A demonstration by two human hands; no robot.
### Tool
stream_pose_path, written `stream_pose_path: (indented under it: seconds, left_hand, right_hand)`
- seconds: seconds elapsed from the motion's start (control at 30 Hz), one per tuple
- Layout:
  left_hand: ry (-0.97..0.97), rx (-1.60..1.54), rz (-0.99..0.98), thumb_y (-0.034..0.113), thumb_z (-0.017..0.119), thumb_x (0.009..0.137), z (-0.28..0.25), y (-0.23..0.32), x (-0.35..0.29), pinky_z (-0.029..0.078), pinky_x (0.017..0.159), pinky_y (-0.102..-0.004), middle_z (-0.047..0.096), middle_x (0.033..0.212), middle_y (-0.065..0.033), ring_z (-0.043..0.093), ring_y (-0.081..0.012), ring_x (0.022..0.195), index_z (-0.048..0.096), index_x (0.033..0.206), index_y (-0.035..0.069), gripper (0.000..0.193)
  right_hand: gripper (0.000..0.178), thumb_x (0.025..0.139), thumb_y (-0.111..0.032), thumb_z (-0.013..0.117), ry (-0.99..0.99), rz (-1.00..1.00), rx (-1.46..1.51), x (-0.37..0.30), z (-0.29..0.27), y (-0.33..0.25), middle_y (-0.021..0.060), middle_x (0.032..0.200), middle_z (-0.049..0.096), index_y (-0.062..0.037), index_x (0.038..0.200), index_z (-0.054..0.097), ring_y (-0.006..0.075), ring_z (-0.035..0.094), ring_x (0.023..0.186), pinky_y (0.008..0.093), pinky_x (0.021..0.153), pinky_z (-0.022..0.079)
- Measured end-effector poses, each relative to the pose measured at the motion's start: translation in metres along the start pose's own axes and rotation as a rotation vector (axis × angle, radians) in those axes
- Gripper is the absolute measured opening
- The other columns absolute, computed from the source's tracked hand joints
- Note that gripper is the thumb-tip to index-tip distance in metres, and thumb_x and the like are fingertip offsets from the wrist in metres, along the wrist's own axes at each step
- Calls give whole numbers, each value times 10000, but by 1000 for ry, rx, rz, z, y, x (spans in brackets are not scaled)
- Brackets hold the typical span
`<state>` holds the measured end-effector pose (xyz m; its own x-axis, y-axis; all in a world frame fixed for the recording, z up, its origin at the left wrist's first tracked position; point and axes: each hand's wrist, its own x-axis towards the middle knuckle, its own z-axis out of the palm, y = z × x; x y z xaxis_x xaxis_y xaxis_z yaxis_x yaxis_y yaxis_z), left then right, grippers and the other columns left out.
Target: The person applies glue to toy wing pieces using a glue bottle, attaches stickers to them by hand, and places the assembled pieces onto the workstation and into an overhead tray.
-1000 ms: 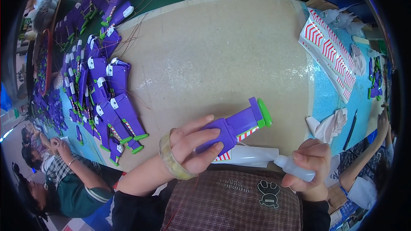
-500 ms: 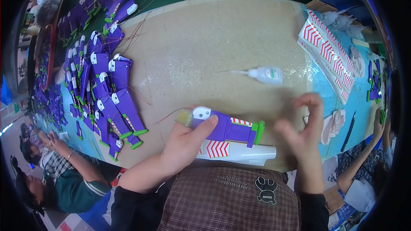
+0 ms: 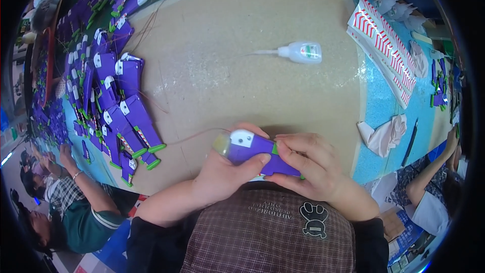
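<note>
1. Now, in the head view, both hands are closed on one purple piece (image 3: 247,152) at the near edge of the tabletop (image 3: 227,83); whether it touches the top I cannot tell.
2. The left hand (image 3: 222,169) grips the middle, thumb on the purple face, fingers largely hidden behind, the white end showing. The right hand (image 3: 316,164) pinches the other end between thumb and fingers, covering most of it.
3. To handle it well, I would let the left hand steady the body and have the right press evenly with the fingertips – no twisting, and the thin cord (image 3: 197,134) free of the bracelet (image 3: 221,144).
4. A white squeeze bottle (image 3: 305,53) lies on its side toward the far edge, its thin nozzle pointing left – best left well away from the sleeves.
5. Along the left edge sprawls a heap of purple parts (image 3: 132,114). Toward the right edge, on a blue strip (image 3: 376,103), lie red-striped sheets (image 3: 386,48), a crumpled cloth or paper (image 3: 386,135) and a slim black tool (image 3: 410,141).
6. Around the room, co-workers sit beyond the left edge, one in a green top (image 3: 91,220); another's forearm (image 3: 429,174) shows at right.
</note>
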<state>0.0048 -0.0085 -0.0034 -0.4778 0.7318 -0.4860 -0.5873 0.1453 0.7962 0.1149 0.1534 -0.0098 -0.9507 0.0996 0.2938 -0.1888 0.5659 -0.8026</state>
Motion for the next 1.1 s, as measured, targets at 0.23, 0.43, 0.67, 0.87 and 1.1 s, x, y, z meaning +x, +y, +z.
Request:
stream_pose_path:
  seconds: [0.23, 0.43, 0.67, 0.87, 1.1]
  left_hand:
    - [440, -174, 344, -1, 576, 840, -19, 27, -16, 454, 762, -253, 559, 928, -26, 539, -90, 837, 480, 1093, 42, 273]
    - [341, -145, 300, 19, 573, 863, -23, -35, -3, 446, 760, -235, 543, 952, -30, 523, -84, 871, 467, 1112, 44, 271]
    - [308, -185, 278, 16, 570, 866, -22, -25, -3, 465, 716, -220, 545, 958, -33, 545, -81, 837, 452, 1127, 39, 287]
    - [-364, 94, -196, 20, 630, 806, 2, 30, -11, 460, 649, -208, 550, 876, -13, 556, -64, 774, 458, 1111, 41, 352]
    - [-355, 137, -215, 64, 667, 781, 6, 24, -10, 447, 652, -205, 547, 871, 3, 523, -31, 781, 457, 1090, 46, 374]
  right_hand:
    - [498, 629, -234, 739, -47, 197, -288, 13, 22, -15, 101, 973, 569, -9, 1044, 580, 243, 533, 897, 364, 781, 404]
    - [220, 731, -160, 584, -219, -3, -340, 1, 30, -6, 48, 893, 554, -70, 930, 613, 210, 529, 835, 326, 729, 402]
    - [136, 735, -64, 606, -97, -219, 8, -9, 6, 1, 3, 860, 532, -100, 867, 613, 157, 513, 791, 292, 688, 406]
    - [118, 869, 23, 526, 310, 528, 799, -2, -5, -26, 41, 865, 474, -16, 971, 481, 97, 453, 728, 221, 679, 375]
    - [77, 883, 39, 515, 202, 597, 886, -3, -3, -28, 48, 876, 485, 1, 943, 484, 39, 480, 709, 173, 632, 390]
